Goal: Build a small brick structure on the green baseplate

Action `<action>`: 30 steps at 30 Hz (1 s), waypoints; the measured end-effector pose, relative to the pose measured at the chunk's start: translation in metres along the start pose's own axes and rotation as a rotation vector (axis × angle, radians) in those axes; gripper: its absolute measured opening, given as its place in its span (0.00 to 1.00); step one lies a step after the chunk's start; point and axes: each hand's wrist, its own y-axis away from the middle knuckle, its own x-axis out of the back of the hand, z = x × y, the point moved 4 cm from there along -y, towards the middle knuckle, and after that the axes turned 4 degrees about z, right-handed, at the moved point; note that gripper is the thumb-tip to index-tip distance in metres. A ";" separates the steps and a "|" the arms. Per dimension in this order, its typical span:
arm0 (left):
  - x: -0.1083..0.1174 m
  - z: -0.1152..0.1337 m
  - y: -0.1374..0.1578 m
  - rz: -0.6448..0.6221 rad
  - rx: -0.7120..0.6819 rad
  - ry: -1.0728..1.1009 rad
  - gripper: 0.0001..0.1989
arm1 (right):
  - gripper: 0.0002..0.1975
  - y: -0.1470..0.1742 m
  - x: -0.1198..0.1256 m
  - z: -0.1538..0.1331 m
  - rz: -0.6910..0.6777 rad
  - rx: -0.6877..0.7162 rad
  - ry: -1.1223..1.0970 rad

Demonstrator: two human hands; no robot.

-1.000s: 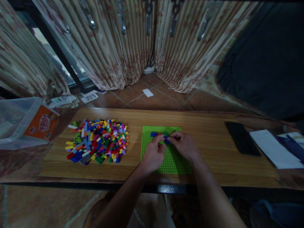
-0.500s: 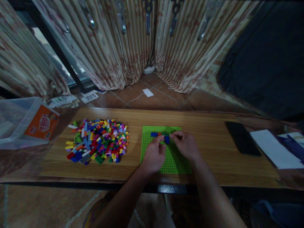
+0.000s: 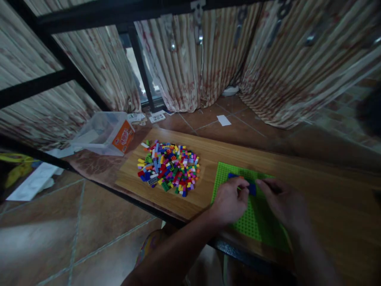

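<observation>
Blue brick (image 3: 252, 189) is showing over the upper part of the green baseplate (image 3: 247, 222), right of centre in the frame. The left hand (image 3: 230, 201) is curling just beside it, and the right hand (image 3: 284, 202) is hovering at its other side; whether either is gripping it, I cannot tell. Wooden tabletop (image 3: 205, 157) is lying beneath. Nearer mid-frame, a mixed brick pile (image 3: 166, 167) is spreading, and toward the upper left a clear bin (image 3: 89, 137) is standing.
</observation>
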 end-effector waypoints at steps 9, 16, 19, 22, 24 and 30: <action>0.017 -0.003 -0.002 0.049 0.010 0.006 0.13 | 0.27 0.002 -0.021 0.000 -0.100 0.002 0.152; 0.041 -0.002 -0.001 0.105 0.023 0.018 0.13 | 0.19 0.012 -0.013 -0.016 -0.118 -0.101 0.052; 0.060 -0.007 -0.005 0.207 0.023 0.111 0.12 | 0.21 0.025 -0.023 -0.036 -0.134 -0.072 -0.102; 0.083 -0.011 -0.010 0.337 0.000 0.270 0.10 | 0.20 0.038 -0.049 -0.060 -0.178 0.007 -0.270; 0.101 -0.013 -0.012 0.409 -0.001 0.371 0.09 | 0.20 0.044 -0.068 -0.078 -0.218 0.112 -0.322; 0.168 -0.015 -0.006 0.621 0.043 0.560 0.05 | 0.19 0.049 -0.089 -0.118 -0.118 0.344 -0.167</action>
